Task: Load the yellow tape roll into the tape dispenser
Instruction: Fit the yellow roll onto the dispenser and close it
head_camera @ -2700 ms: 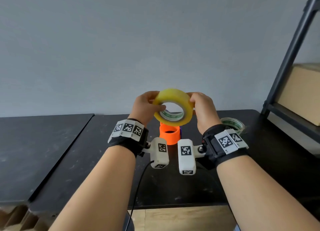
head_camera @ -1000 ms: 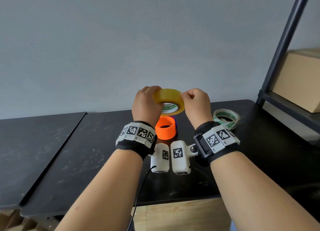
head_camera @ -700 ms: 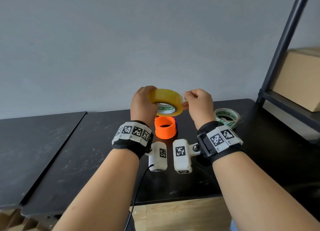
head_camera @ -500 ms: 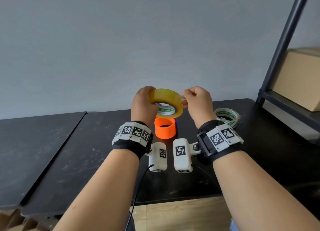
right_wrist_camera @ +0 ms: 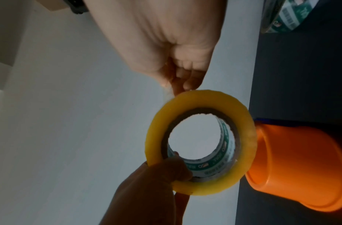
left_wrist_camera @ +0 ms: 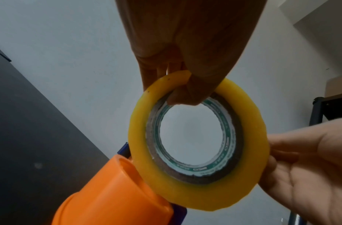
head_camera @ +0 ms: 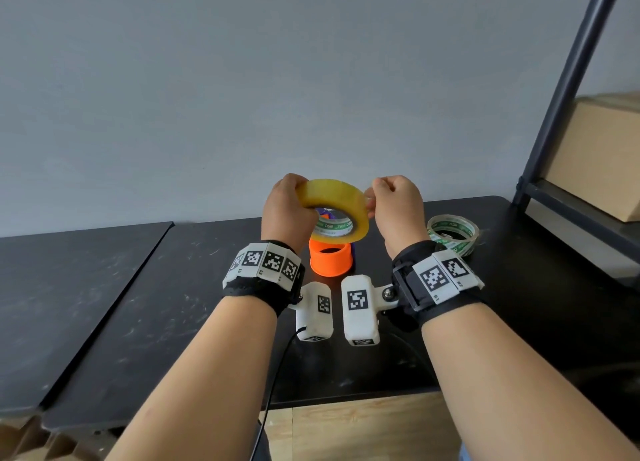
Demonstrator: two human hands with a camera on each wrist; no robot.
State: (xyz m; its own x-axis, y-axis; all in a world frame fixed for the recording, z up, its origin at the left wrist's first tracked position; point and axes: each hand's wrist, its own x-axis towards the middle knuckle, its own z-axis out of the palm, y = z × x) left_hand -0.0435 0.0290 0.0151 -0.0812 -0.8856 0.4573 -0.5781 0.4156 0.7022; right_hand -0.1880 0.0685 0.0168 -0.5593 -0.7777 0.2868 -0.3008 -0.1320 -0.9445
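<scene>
The yellow tape roll hangs tilted in the air, just above the dispenser's orange hub, which stands on the black table. My left hand grips the roll's left rim, thumb inside the green-printed core. At the right rim my right hand pinches the roll's outer edge with curled fingers. In the wrist views the roll sits close to the hub. A blue part of the dispenser shows behind the hub.
A clear tape roll with green print lies on the table to the right of my right wrist. A dark metal shelf frame with a cardboard box stands at the far right. A second black table adjoins on the left.
Since 2.7 s ago both hands have brought the roll down toward the orange hub and tipped it flatter. In the last half second the hands and roll have barely moved.
</scene>
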